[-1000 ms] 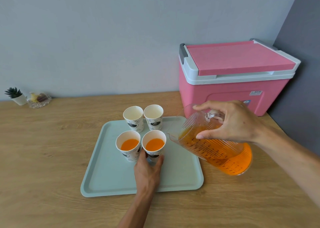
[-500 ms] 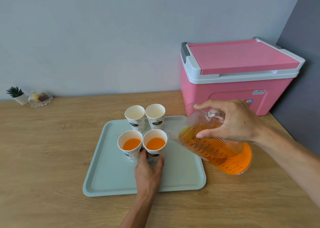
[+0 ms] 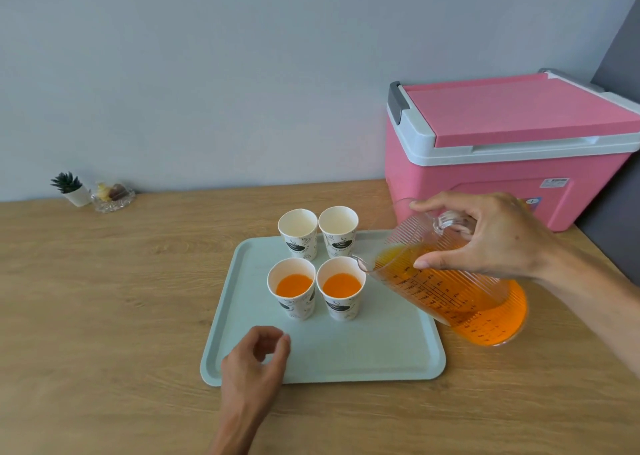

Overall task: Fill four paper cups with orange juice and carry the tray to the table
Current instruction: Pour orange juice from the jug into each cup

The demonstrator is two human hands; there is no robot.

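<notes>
Pale grey wall is backing a wooden counter [image 3: 104, 299]; right hand [image 3: 491, 238] is clamping its fingers on a tilted juice jug [image 3: 450, 292], spout beside the near right cup [image 3: 341, 293]; left hand [image 3: 254, 363] is hovering loosely curled, holding nothing, over the tray [image 3: 381, 350]; two near cups holding juice, two far cups [image 3: 317, 231] standing empty

4 paper cups [image 3: 318, 264]: 2 w/ juice, 2 empty. 1 tray [image 3: 398, 350], 1 jug [image 3: 450, 299], 1 cooler [image 3: 502, 164], 2 hands [image 3: 254, 368].
</notes>
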